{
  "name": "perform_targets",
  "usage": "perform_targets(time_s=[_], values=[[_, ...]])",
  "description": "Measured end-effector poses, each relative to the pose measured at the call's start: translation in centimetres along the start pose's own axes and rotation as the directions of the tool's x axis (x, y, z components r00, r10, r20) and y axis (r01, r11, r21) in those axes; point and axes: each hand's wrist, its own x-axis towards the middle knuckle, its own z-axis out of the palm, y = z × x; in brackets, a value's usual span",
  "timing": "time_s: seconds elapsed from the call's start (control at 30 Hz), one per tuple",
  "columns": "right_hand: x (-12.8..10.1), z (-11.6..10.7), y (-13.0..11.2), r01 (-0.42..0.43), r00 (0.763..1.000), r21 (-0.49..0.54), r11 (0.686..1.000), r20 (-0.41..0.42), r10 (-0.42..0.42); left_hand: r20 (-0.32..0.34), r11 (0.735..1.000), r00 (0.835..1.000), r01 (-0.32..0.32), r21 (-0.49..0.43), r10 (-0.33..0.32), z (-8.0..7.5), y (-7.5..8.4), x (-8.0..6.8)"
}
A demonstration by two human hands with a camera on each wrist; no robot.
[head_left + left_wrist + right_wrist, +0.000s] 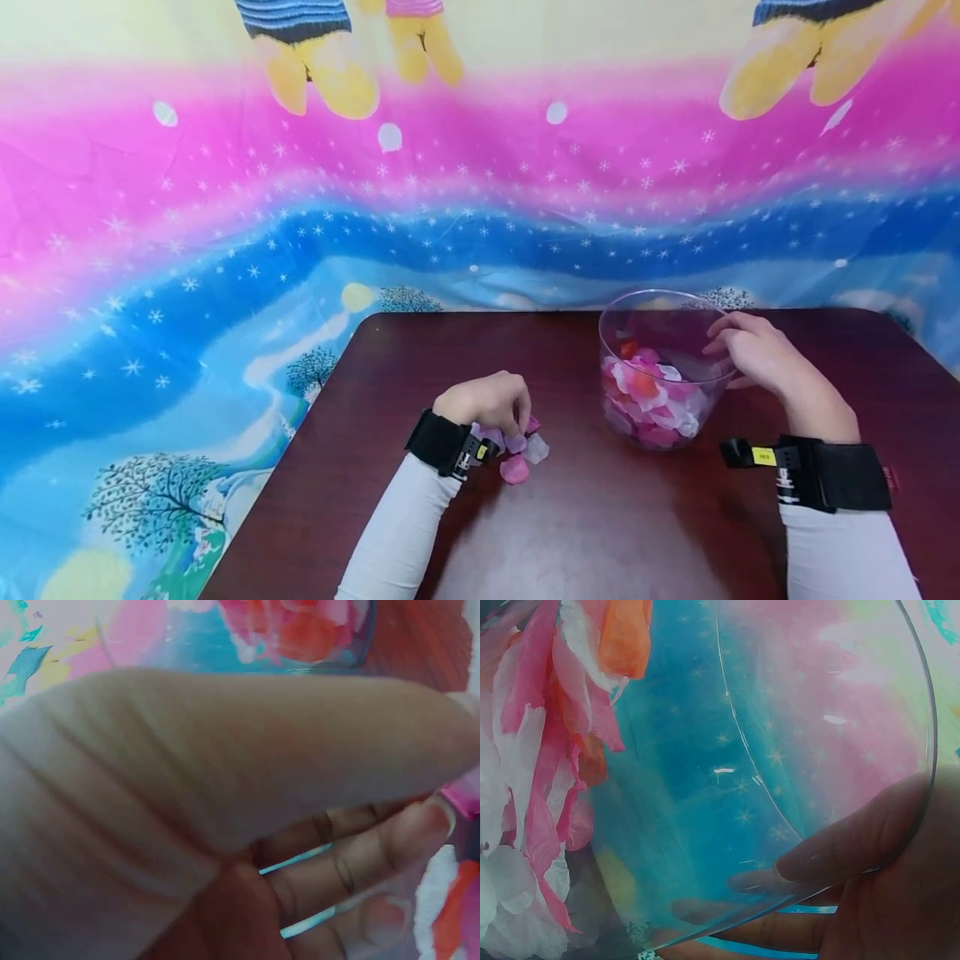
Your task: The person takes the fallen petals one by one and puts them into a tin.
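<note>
A clear plastic bowl (678, 317) stands on the dark wooden table (585, 533), part filled with pink, white and orange petals (648, 400). My right hand (753, 350) grips its right rim, thumb inside the wall (840, 851). In the right wrist view the petals (547, 772) lie at the left of the bowl (817, 735). My left hand (487, 404) curls down over a small heap of loose petals (521, 458) on the table, its fingertips among them. The left wrist view is filled by my left hand (225, 787), with petals (457, 900) at the right edge.
A bright pink and blue cloth with stars and trees (225, 250) hangs behind and drapes to the left of the table. The table's left edge (300, 442) runs diagonally close to my left arm. Black wrist straps sit on both white sleeves.
</note>
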Motion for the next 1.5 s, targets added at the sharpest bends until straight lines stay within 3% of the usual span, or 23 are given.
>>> perform_targets(time_s=[0.1, 0.2, 0.27, 0.3, 0.33, 0.37, 0.47, 0.53, 0.57, 0.6, 0.63, 0.67, 0.7, 0.77, 0.83, 0.93, 1.03, 1.2, 1.27, 1.3, 1.37, 1.43, 1.5], values=[[0.0, -0.1, 0.1, -0.005, 1.0, -0.003, 1.0, 0.006, 0.005, -0.039, 0.997, 0.996, -0.083, -0.006, 0.083, -0.8, -0.1, -0.1], [0.0, -0.1, 0.1, -0.002, 1.0, -0.005, 1.0, 0.006, 0.002, -0.128, 0.982, 0.974, -0.189, -0.022, 0.185, -1.8, 0.0, -0.4], [0.0, -0.1, 0.0, 0.002, 1.0, -0.006, 1.0, -0.004, -0.002, -0.237, 0.96, 0.934, -0.28, -0.018, 0.268, -2.7, 0.4, -0.7], [0.0, -0.1, 0.0, 0.003, 1.0, -0.008, 1.0, -0.009, -0.003, -0.311, 0.944, 0.899, -0.329, -0.013, 0.309, -3.2, 0.7, -0.8], [0.0, -0.1, -0.1, 0.004, 1.0, -0.007, 1.0, -0.011, -0.004, -0.391, 0.925, 0.852, -0.381, -0.004, 0.349, -3.7, 1.2, -0.9], [0.0, -0.1, -0.1, 0.002, 1.0, -0.005, 1.0, -0.01, -0.002, -0.475, 0.903, 0.792, -0.429, 0.014, 0.383, -4.1, 1.8, -1.1], [0.0, -0.2, -0.3, -0.001, 1.0, 0.004, 1.0, -0.005, 0.001, -0.696, 0.82, 0.548, -0.564, 0.102, 0.464, -5.0, 4.0, -1.2], [0.0, 0.0, -0.4, -0.003, 1.0, 0.013, 1.0, -0.002, 0.003, -0.784, 0.769, 0.394, -0.618, 0.16, 0.48, -5.2, 5.6, -0.8], [0.0, 0.1, -0.4, -0.005, 1.0, 0.016, 1.0, -0.002, 0.005, -0.809, 0.749, 0.332, -0.635, 0.188, 0.485, -5.1, 6.3, -0.4], [0.0, 0.1, -0.4, -0.006, 1.0, 0.018, 1.0, -0.002, 0.007, -0.822, 0.734, 0.287, -0.644, 0.214, 0.492, -4.9, 6.9, 0.1], [0.0, 0.2, -0.4, -0.008, 1.0, 0.019, 1.0, -0.002, 0.008, -0.825, 0.731, 0.271, -0.642, 0.228, 0.496, -4.7, 7.5, 0.6], [0.0, 0.2, -0.4, -0.01, 1.0, 0.017, 1.0, -0.002, 0.01, -0.822, 0.734, 0.274, -0.637, 0.235, 0.5, -4.4, 8.0, 1.1], [0.0, 0.3, -0.4, -0.013, 1.0, 0.018, 1.0, -0.003, 0.013, -0.814, 0.741, 0.289, -0.629, 0.236, 0.504, -4.1, 8.4, 1.6], [0.0, 0.2, -0.4, -0.017, 1.0, 0.016, 1.0, -0.003, 0.018, -0.786, 0.762, 0.345, -0.604, 0.232, 0.513, -3.4, 8.8, 2.5], [0.1, 0.2, -0.4, -0.021, 1.0, 0.014, 1.0, -0.005, 0.021, -0.753, 0.784, 0.417, -0.585, 0.206, 0.509, -2.8, 8.9, 3.0], [0.1, 0.1, -0.5, -0.024, 1.0, 0.014, 1.0, -0.009, 0.024, -0.72, 0.803, 0.476, -0.566, 0.188, 0.505, -2.5, 8.8, 3.6], [0.1, 0.1, -0.4, -0.024, 1.0, 0.014, 1.0, -0.01, 0.024, -0.697, 0.819, 0.502, -0.531, 0.218, 0.511, -2.6, 8.4, 3.7], [0.1, 0.2, -0.4, -0.025, 1.0, 0.01, 1.0, 0.002, 0.025, -0.709, 0.837, 0.506, -0.499, 0.223, 0.491, -4.1, 6.6, 2.4], [0.1, 0.2, -0.4, -0.026, 1.0, 0.011, 1.0, 0.011, 0.026, -0.713, 0.855, 0.536, -0.487, 0.177, 0.452, -4.8, 5.5, 1.3], [0.1, 0.2, -0.3, -0.026, 1.0, 0.012, 1.0, 0.015, 0.026, -0.705, 0.872, 0.568, -0.467, 0.149, 0.425, -5.2, 4.8, 0.6], [0.1, 0.1, -0.3, -0.024, 1.0, 0.019, 1.0, 0.02, 0.024, -0.669, 0.912, 0.657, -0.404, 0.078, 0.348, -5.9, 3.2, -0.5], [0.1, 0.1, -0.3, -0.023, 1.0, 0.02, 1.0, 0.02, 0.023, -0.603, 0.954, 0.76, -0.298, 0.01, 0.244, -6.4, 1.4, -1.6], [0.0, 0.0, -0.3, -0.025, 1.0, 0.02, 0.999, 0.017, 0.025, -0.532, 0.983, 0.838, -0.177, -0.049, 0.125, -6.6, -0.5, -2.2]])
